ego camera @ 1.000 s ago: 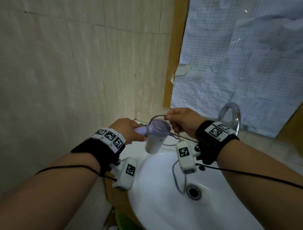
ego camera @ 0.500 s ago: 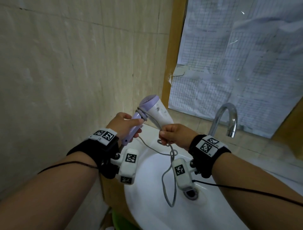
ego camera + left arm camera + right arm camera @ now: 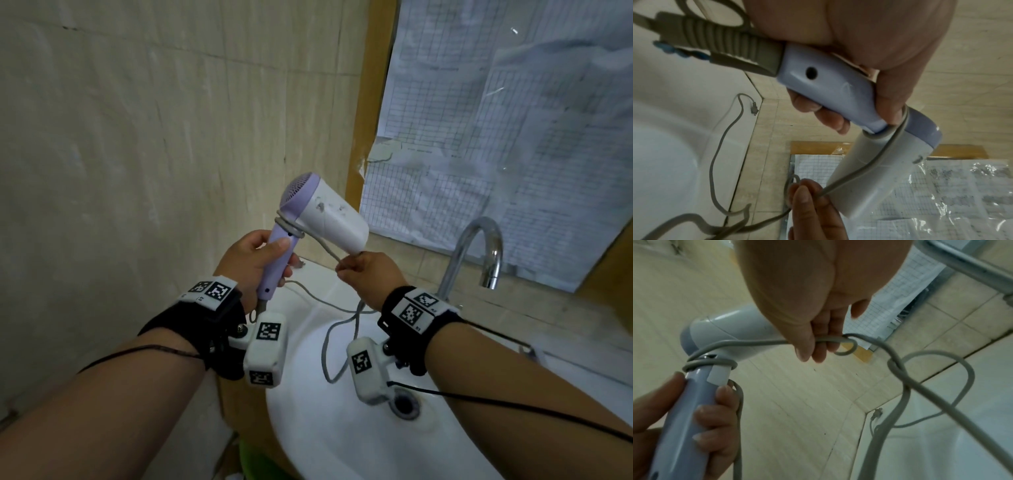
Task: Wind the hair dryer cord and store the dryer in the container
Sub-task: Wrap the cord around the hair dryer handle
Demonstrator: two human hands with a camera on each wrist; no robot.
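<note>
1. The work area is bounded on the left by a tiled wall (image 3: 137, 171) and at the back by a mirror (image 3: 513, 137) covered with gridded paper in a wooden frame.
2. A white sink (image 3: 342, 428) is located below both hands; its rim meets the tiled counter (image 3: 548, 325) at the rear. A chrome faucet (image 3: 479, 246) is arched over the basin to the right of the right hand, near it but apart.
3. The hair dryer (image 3: 329, 216) is held in the air above the sink's back left rim, close to the wall corner, with the barrel pointed right and down.
4. The purple handle (image 3: 279, 260) is gripped by the left hand (image 3: 250, 263); the fingers (image 3: 715, 418) are curled round it and the thumb is laid along its front.
5. The grey cord (image 3: 342, 342) is seen looped around the joint between handle and barrel, with at least one full turn visible.
6. From that loop, the cord is run taut to the right hand (image 3: 370, 274), where it is pinched between thumb and curled fingers (image 3: 818, 345) just below the barrel's mouth.
7. Beyond the pinch, the remaining cord is hung in slack loops over the basin, crossing itself once.
8. The plug (image 3: 754, 108) is lying at the sink's rear edge by the wall.
</note>
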